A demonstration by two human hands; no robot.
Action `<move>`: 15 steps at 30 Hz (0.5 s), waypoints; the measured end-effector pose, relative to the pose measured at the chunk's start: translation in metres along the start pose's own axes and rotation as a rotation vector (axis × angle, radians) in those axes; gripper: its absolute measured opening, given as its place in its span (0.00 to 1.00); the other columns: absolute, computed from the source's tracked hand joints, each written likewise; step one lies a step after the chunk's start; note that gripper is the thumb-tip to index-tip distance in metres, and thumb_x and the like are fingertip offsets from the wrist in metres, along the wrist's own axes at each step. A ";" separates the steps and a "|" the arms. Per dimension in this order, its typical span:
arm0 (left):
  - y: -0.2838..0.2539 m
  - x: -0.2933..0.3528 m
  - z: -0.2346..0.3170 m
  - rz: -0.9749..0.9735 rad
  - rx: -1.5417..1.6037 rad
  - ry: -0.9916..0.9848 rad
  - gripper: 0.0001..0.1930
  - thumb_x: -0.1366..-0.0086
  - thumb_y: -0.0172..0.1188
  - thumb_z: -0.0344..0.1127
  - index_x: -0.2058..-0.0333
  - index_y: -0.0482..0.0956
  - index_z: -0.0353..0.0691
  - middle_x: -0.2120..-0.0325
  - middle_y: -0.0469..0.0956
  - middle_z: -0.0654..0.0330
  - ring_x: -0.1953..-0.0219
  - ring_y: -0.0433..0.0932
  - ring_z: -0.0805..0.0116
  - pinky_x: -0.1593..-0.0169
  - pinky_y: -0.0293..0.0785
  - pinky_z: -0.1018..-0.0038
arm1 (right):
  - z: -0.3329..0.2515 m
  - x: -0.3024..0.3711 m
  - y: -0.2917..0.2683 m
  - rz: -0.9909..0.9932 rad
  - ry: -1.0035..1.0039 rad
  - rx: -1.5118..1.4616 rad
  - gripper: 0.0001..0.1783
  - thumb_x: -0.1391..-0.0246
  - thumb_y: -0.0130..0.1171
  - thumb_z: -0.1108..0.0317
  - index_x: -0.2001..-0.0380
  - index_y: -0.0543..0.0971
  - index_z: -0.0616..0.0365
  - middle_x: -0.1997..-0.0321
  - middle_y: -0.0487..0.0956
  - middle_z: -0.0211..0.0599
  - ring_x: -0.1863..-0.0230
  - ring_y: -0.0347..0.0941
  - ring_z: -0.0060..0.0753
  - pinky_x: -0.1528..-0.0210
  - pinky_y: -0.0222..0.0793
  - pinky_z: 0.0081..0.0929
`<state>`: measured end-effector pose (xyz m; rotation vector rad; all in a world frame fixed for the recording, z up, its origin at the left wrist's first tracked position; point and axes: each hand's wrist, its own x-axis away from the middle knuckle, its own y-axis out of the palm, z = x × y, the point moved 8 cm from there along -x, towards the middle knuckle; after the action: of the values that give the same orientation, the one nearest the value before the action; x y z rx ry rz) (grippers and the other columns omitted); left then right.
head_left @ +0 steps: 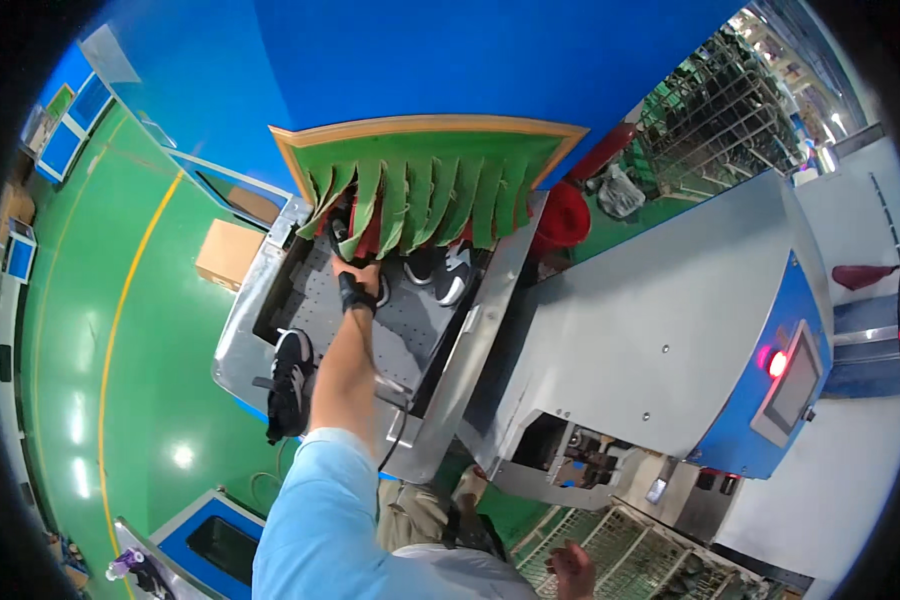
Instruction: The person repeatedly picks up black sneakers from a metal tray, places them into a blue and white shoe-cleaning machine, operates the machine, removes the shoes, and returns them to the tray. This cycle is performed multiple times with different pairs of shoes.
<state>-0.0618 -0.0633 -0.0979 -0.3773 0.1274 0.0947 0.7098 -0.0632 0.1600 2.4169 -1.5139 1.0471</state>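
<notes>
My left hand (pixel 358 278), with a black wrap round its wrist, reaches to the green strip curtain (pixel 405 205) of a blue machine. Its fingers are closed round a dark shoe (pixel 342 225), partly hidden by the strips and the hand. To its right, a pair of black-and-white sneakers (pixel 454 275) rests at the curtain on the perforated conveyor bed (pixel 315 295). Nearer me, another black sneaker (pixel 291 385) lies at the bed's left edge. My right hand (pixel 570 570) hangs low by my body, fingers loosely bent and apart, with nothing visible in it.
Right of the bed stands a grey machine (pixel 650 310) with a screen and a lit red button (pixel 776 363). A red bucket (pixel 562 218) and wire racks (pixel 715 120) are behind it. A cardboard box (pixel 229 254) sits left of the bed. A cable (pixel 400 440) hangs at the near edge.
</notes>
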 end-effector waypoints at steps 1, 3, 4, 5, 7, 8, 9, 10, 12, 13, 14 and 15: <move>0.002 0.008 -0.012 -0.111 0.133 -0.150 0.33 0.54 0.79 0.33 0.49 0.77 0.30 0.60 0.85 0.52 0.59 0.84 0.53 0.52 0.81 0.59 | -0.006 0.001 0.003 0.037 -0.027 0.140 0.18 0.25 0.57 0.62 0.44 0.82 0.65 0.59 0.83 0.39 0.57 0.80 0.33 0.47 0.77 0.36; -0.020 0.026 -0.032 -0.271 0.466 -0.497 0.20 0.53 0.72 0.28 0.58 0.82 0.31 0.68 0.83 0.60 0.71 0.82 0.62 0.64 0.81 0.65 | -0.035 0.000 0.027 0.112 -0.199 0.244 0.15 0.25 0.58 0.65 0.47 0.81 0.66 0.64 0.81 0.39 0.62 0.79 0.33 0.54 0.77 0.35; -0.047 0.049 -0.022 -0.346 0.478 -0.598 0.14 0.49 0.70 0.31 0.62 0.83 0.33 0.70 0.82 0.61 0.71 0.81 0.65 0.66 0.79 0.66 | -0.042 -0.004 0.038 0.101 -0.261 0.303 0.15 0.25 0.57 0.65 0.46 0.81 0.66 0.64 0.81 0.39 0.61 0.79 0.33 0.54 0.77 0.36; -0.070 0.074 -0.008 -0.433 0.484 -0.697 0.09 0.44 0.67 0.33 0.66 0.84 0.34 0.72 0.81 0.63 0.72 0.80 0.68 0.68 0.76 0.67 | -0.046 -0.011 0.049 0.103 -0.321 0.358 0.16 0.25 0.57 0.65 0.45 0.81 0.66 0.64 0.81 0.38 0.61 0.79 0.33 0.55 0.77 0.37; -0.119 0.127 0.012 -0.762 0.443 -0.557 0.05 0.40 0.64 0.32 0.73 0.83 0.37 0.77 0.77 0.67 0.71 0.78 0.73 0.66 0.72 0.74 | -0.061 -0.026 0.077 -0.059 -0.256 0.201 0.24 0.29 0.60 0.68 0.35 0.71 0.65 0.51 0.80 0.43 0.51 0.79 0.34 0.49 0.77 0.36; -0.141 0.161 0.048 -0.853 0.369 -0.490 0.07 0.39 0.66 0.32 0.65 0.82 0.36 0.72 0.79 0.64 0.68 0.79 0.72 0.63 0.74 0.71 | -0.073 -0.036 0.103 -0.224 -0.123 -0.008 0.37 0.33 0.64 0.71 0.25 0.61 0.64 0.39 0.80 0.47 0.41 0.78 0.35 0.42 0.76 0.34; -0.159 0.197 0.090 -0.952 0.297 -0.410 0.13 0.38 0.68 0.33 0.56 0.81 0.35 0.67 0.82 0.62 0.64 0.80 0.70 0.61 0.76 0.69 | -0.104 -0.039 0.128 -0.324 -0.189 -0.149 0.45 0.34 0.66 0.70 0.22 0.54 0.61 0.35 0.77 0.49 0.38 0.77 0.38 0.37 0.73 0.35; -0.177 0.232 0.131 -1.047 0.232 -0.321 0.20 0.37 0.70 0.33 0.48 0.79 0.34 0.62 0.84 0.59 0.60 0.81 0.69 0.59 0.78 0.66 | -0.133 -0.039 0.149 -0.420 -0.259 -0.287 0.53 0.36 0.69 0.69 0.19 0.46 0.59 0.32 0.75 0.50 0.34 0.75 0.40 0.33 0.70 0.37; -0.199 0.303 0.208 -1.246 0.279 -0.449 0.35 0.38 0.75 0.30 0.35 0.68 0.36 0.54 0.83 0.56 0.54 0.82 0.68 0.54 0.81 0.65 | -0.168 -0.054 0.170 -0.509 -0.587 -0.382 0.63 0.40 0.73 0.65 0.18 0.37 0.55 0.30 0.72 0.49 0.33 0.73 0.42 0.32 0.69 0.35; -0.205 0.333 0.265 -1.302 0.545 -0.348 0.37 0.39 0.76 0.27 0.34 0.67 0.36 0.52 0.83 0.56 0.52 0.82 0.68 0.50 0.81 0.67 | -0.165 -0.067 0.165 -0.441 -0.638 -0.282 0.61 0.42 0.74 0.67 0.19 0.41 0.55 0.30 0.73 0.47 0.33 0.73 0.41 0.32 0.69 0.35; -0.207 0.352 0.287 -1.411 0.635 -0.359 0.38 0.39 0.76 0.25 0.33 0.66 0.36 0.50 0.83 0.57 0.50 0.82 0.68 0.47 0.81 0.68 | -0.164 -0.074 0.152 -0.481 -0.468 -0.378 0.58 0.46 0.74 0.71 0.20 0.48 0.55 0.31 0.74 0.44 0.34 0.74 0.41 0.31 0.70 0.36; -0.209 0.372 0.309 -1.527 0.721 -0.373 0.39 0.39 0.76 0.23 0.32 0.65 0.36 0.48 0.82 0.58 0.49 0.81 0.68 0.44 0.81 0.69 | -0.161 -0.080 0.138 -0.494 -0.296 -0.480 0.56 0.49 0.73 0.74 0.21 0.55 0.55 0.32 0.75 0.41 0.34 0.74 0.40 0.31 0.70 0.37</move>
<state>0.3631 -0.1161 0.2092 0.3386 -0.5068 -1.3540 0.4945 -0.0027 0.1981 2.4483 -0.9810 0.2086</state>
